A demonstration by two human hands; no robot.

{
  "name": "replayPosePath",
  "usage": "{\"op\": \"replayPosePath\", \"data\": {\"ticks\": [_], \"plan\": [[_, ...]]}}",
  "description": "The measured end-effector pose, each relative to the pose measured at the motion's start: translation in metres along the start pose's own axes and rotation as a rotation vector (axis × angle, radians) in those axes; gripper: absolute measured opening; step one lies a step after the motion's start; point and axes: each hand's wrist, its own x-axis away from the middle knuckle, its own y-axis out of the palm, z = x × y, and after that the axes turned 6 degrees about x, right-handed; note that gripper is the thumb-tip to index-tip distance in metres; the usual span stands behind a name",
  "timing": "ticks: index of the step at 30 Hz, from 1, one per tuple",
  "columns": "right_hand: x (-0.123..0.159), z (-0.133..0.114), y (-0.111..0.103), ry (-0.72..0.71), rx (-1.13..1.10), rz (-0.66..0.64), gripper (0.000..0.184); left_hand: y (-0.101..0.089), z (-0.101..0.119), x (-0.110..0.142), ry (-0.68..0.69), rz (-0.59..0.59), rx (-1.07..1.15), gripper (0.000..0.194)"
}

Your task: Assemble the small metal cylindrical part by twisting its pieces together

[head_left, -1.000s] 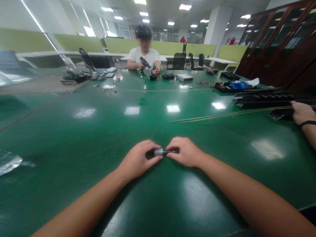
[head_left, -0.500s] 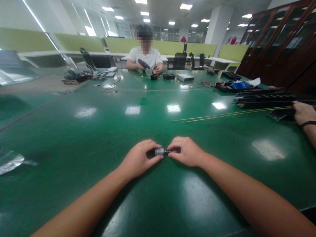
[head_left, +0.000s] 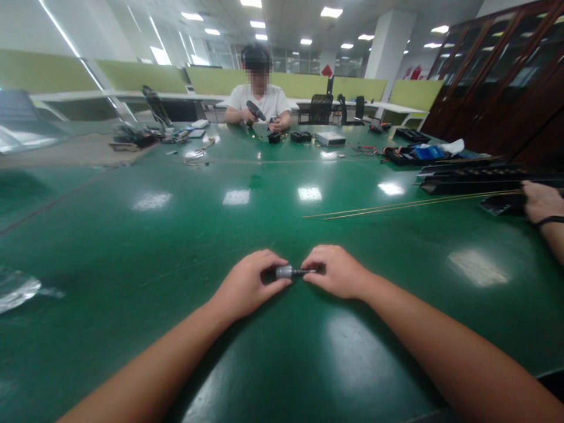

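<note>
Low over the green tabletop [head_left: 264, 223], my left hand [head_left: 247, 285] is closed around a small grey cylinder [head_left: 284, 271], thumb below and fingers above. A thin dark shaft [head_left: 298, 272] sticks out of the cylinder's right end. My right hand [head_left: 337, 271] pinches that shaft near its far end between thumb and fingertips. Cylinder and shaft lie level, in line between both hands. The cylinder's left end is hidden in my left hand, and its exact kind cannot be made out.
Two thin brass-coloured rods [head_left: 379, 208] lie toward the right, by another person's hand [head_left: 544, 202] and dark metal channels [head_left: 467, 183]. Across the table a person [head_left: 258, 103] holds a power drill [head_left: 255, 110]. Clear plastic [head_left: 20, 291] lies at left.
My right hand has shifted slightly right, baring a little more of the shaft between the hands. My left hand has hardly moved. The person opposite has tilted the drill slightly.
</note>
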Motion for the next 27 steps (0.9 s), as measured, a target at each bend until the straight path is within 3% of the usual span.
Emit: {"op": "replayPosePath", "data": {"ticks": [27], "plan": [[0.0027,0.0085,-0.0101,-0.016,0.053,-0.002,0.008,0.0001,-0.0002,0.0019,-0.039,-0.001,0.004,0.021]]}}
